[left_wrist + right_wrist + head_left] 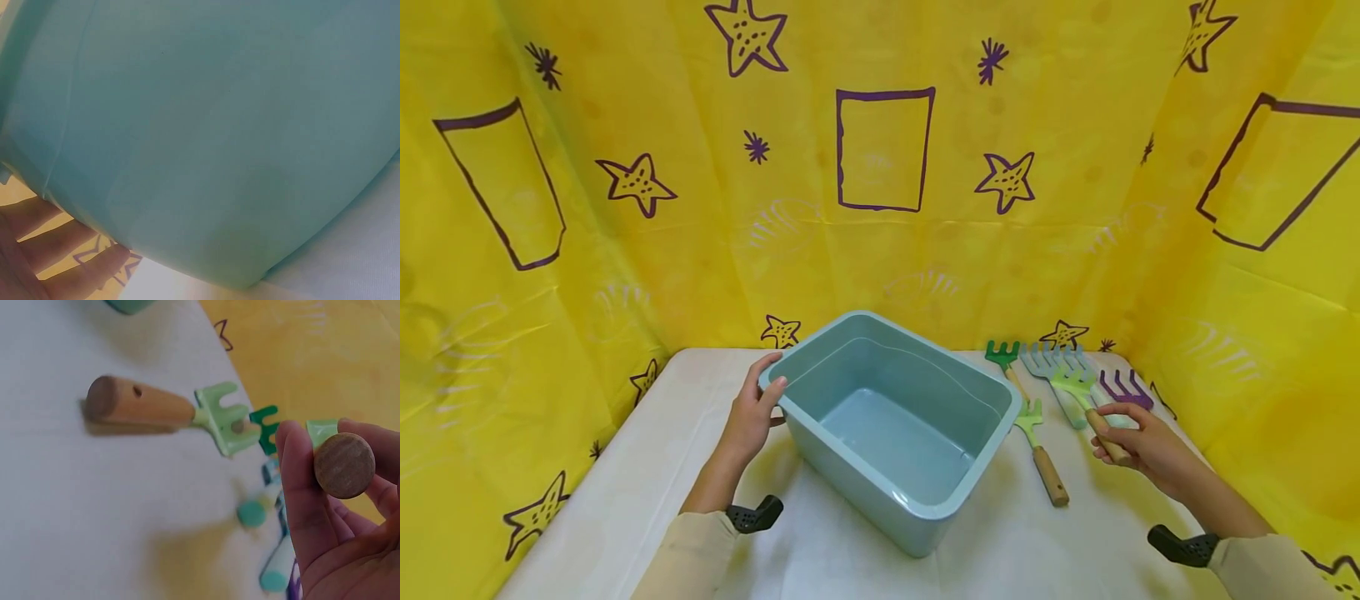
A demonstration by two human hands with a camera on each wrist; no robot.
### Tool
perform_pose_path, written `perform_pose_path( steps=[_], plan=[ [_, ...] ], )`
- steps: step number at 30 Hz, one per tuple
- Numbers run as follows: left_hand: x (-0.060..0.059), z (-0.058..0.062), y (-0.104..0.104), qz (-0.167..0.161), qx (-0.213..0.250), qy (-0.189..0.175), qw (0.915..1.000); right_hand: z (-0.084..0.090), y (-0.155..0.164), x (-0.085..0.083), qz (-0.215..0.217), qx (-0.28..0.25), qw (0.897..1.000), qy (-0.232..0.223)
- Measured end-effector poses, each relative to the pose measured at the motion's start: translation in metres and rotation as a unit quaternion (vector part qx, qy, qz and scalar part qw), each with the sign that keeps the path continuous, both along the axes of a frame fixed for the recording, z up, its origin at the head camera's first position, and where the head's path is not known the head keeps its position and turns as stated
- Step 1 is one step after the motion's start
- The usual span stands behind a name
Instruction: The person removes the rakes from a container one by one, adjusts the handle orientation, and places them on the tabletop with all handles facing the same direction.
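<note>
Head view: a teal plastic bin [895, 429] stands empty on the white table [625, 492]. The left hand [752, 412] grips the bin's left corner, thumb over the rim and fingers against the outer wall. The right hand [1138, 442] is curled round the wooden handle of a light green rake [1086, 400], held just above the table at the bin's right. Near it lie a second light green rake [1037, 446] beside the bin, a dark green rake [1003, 358], a pale blue rake [1052, 362] and a purple rake [1123, 387]. Left wrist view: the bin wall [206, 137] fills the frame, fingers [56, 240] lying along its lower edge. Right wrist view: the fingers [300, 487] enclose the handle end [344, 465]; the second rake [162, 412] lies on the table beyond.
</note>
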State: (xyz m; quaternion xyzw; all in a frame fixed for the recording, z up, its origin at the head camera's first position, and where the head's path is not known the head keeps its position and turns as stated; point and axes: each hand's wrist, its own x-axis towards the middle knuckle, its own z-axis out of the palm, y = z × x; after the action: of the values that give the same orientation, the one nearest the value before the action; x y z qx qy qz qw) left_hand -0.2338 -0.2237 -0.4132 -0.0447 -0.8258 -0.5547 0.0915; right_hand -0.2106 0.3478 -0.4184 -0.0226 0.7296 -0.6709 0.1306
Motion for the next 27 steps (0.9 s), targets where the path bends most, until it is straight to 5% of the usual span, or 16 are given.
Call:
perform_pose_path(
  steps=[12, 17, 27],
  plan=[
    [0.002, 0.005, 0.0, -0.007, 0.008, -0.004, 0.9999, -0.023, 0.033, 0.025, -0.015, -0.027, 1.0, -0.004],
    [0.0, 0.003, -0.001, -0.002, 0.011, 0.004, 0.9999, -0.027, 0.047, 0.034, 0.019, -0.035, 0.999, 0.001],
    [-0.001, 0.002, 0.001, 0.0, 0.001, 0.003, 1.0, -0.034, 0.068, 0.048, 0.041, 0.042, 0.997, -0.058]
  ],
)
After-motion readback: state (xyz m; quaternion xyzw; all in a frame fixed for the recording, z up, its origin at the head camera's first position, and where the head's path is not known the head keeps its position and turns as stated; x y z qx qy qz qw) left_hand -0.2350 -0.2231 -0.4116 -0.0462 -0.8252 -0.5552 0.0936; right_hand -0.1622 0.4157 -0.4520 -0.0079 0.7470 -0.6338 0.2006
